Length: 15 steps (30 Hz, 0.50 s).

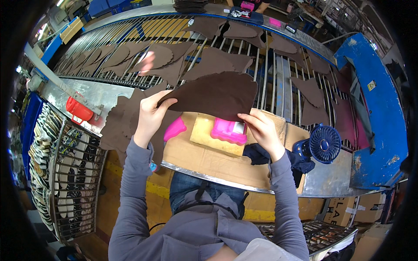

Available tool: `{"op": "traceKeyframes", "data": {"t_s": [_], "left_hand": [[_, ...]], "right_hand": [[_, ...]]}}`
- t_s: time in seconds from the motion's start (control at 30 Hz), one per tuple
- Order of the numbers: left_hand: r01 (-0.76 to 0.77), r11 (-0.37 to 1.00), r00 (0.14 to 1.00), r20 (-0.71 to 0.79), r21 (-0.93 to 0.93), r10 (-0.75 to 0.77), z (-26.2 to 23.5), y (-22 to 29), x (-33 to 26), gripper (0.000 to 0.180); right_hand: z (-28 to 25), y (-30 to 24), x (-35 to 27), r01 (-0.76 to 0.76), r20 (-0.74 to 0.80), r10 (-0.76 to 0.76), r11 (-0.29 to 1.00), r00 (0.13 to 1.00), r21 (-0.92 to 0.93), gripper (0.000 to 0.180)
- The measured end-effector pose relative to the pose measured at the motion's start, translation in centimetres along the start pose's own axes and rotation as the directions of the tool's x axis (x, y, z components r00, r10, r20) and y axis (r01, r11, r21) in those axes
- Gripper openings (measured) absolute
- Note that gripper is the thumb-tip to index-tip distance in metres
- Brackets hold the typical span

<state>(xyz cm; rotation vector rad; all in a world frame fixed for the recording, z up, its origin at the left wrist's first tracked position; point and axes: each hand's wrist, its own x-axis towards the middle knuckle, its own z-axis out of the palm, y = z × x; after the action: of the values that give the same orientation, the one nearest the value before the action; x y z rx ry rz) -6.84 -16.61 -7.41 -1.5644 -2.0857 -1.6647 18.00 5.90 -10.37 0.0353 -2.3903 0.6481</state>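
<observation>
— What's in hand there?

— One dark brown piece, lifted off the surface and held flat in the air. The left hand has its fingers clamped on the near left edge, and the right hand pinches the lower right edge.

— How far along, would you say?

— Partway, by my guess. Plenty of the same brown pieces lie spread on the roller rack beyond, and a stack sits just left of the left hand, overhanging the edge.

— Any room to move?

— Tight below. A pink tool on a yellow sponge sits right under the piece, with a pink bit beside it. A blue fan stands near the right elbow, and a red bottle lies off left. Forward, over the rack, it's open.
</observation>
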Motion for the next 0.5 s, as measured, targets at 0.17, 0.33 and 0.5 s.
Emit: {"op": "traceKeyframes", "data": {"t_s": [0.17, 0.33, 0.5], "left_hand": [[-0.008, 1.0, 0.997, 0.081, -0.018, 0.009, 1.6, 1.1, 0.8, 0.022], [-0.073, 0.973, 0.978, 0.175, -0.217, 0.112, 4.7, 1.5, 1.6, 0.025], [-0.166, 0.972, 0.909, 0.356, -0.165, 0.216, 7.5, 1.6, 2.3, 0.044]], "right_hand": [[-0.8, -0.3, -2.1, -0.054, -0.042, 0.05, 0.994, 0.998, -0.096, 0.037], [-0.2, 0.7, -6.2, -0.116, -0.182, 0.082, 0.976, 0.98, -0.183, 0.038], [1.4, 1.3, -10.7, -0.214, -0.371, 0.113, 0.946, 0.922, -0.242, 0.036]]}}
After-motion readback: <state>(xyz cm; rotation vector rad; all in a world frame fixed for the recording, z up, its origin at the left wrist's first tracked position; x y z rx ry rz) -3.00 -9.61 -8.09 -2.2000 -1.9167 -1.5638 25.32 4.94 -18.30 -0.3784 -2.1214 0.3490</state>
